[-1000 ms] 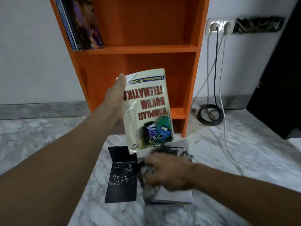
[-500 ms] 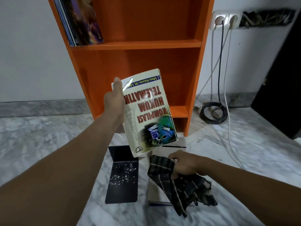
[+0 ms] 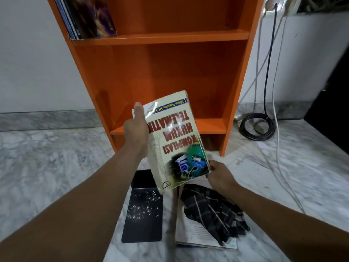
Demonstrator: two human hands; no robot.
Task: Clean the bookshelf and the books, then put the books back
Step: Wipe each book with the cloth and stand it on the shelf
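A cream paperback (image 3: 175, 140) with red lettering hangs upside down in front of the orange bookshelf (image 3: 160, 76). My left hand (image 3: 137, 129) grips its left edge, thumb up along the cover. My right hand (image 3: 220, 175) holds the book's lower right corner. A dark checked cloth (image 3: 213, 210) lies loose on a white book (image 3: 190, 233) on the floor, just below my right hand. Several books (image 3: 88, 16) stand at the left of the upper shelf; the shelf below them holds nothing.
A black bookend (image 3: 144, 210) with white specks lies on the marble floor, left of the white book. A coiled black cable (image 3: 256, 127) and a white cable (image 3: 277, 148) run from a wall socket (image 3: 279, 4), right of the bookshelf. A dark object stands far right.
My right hand let go of the checked cloth, which now lies on the white book, and rose to take the paperback's lower corner. The view moved closer to the shelf.
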